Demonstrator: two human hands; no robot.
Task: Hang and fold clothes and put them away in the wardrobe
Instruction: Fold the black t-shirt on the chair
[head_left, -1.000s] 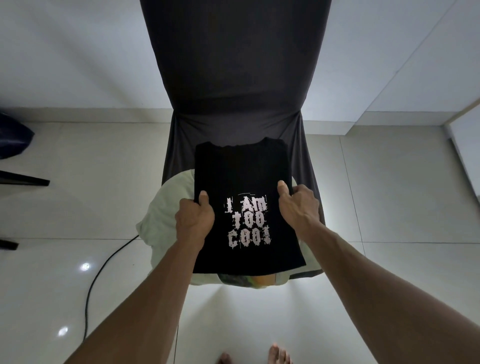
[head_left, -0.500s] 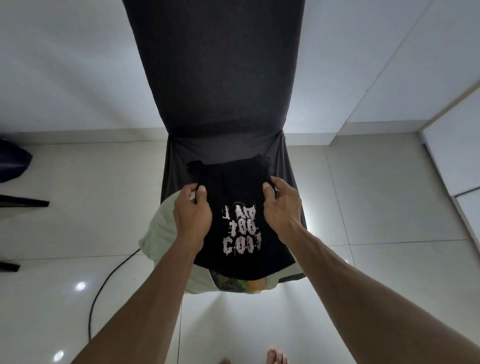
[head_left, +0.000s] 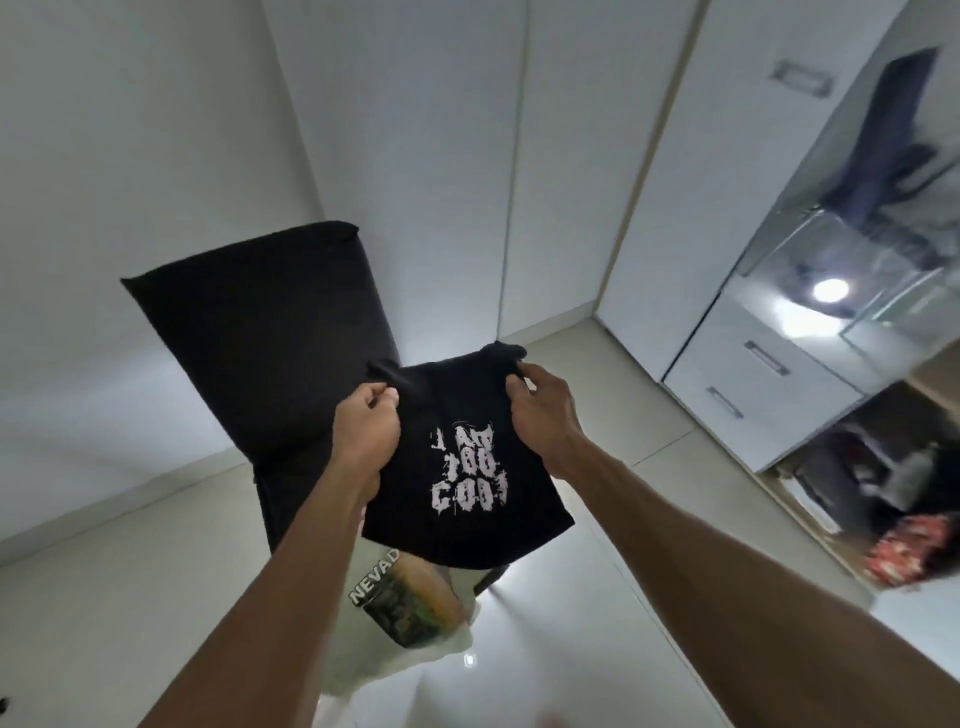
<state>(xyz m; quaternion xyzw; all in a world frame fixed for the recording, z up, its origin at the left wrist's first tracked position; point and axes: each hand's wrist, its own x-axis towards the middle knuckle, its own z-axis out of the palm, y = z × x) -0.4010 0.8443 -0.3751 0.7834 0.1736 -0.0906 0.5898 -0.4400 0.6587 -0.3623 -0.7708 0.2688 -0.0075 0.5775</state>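
Both hands hold up a folded black cotton T-shirt with pale letters on it (head_left: 457, 467), in the air in front of a tall chair in a black cloth cover (head_left: 260, 343). The left hand (head_left: 366, 431) grips the shirt's left edge with curled fingers, and the right hand (head_left: 543, 410) grips its right edge near the top. Just below the shirt lies a pale folded shirt with a dark picture (head_left: 405, 608), and a white wardrobe with drawers (head_left: 753, 384) stands well off to the right.

Both arms outstretched, left hand (head_left: 365, 431) and right hand (head_left: 545, 415) pinching.
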